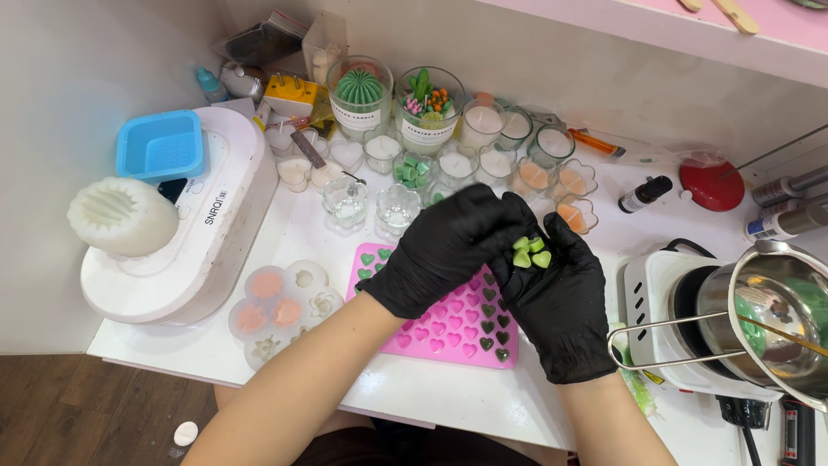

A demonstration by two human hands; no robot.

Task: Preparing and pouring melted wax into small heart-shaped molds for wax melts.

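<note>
Both my hands wear black gloves and meet above a pink heart-cavity mould (435, 332) on the white table (440, 393). My right hand (561, 302) is cupped palm up and holds a few small green wax hearts (530, 252). My left hand (440, 250) reaches across, its fingertips pinched at those hearts. Some cavities of the pink mould hold green hearts, others look empty. Part of the mould is hidden under my hands.
A round clear mould (280, 311) lies left of the pink one. A white machine (181, 242) carries a blue tray (161, 145) and a white ribbed mould (121, 216). Glass candle jars (431, 108) crowd the back. A metal pot (776, 319) sits on a hotplate at right.
</note>
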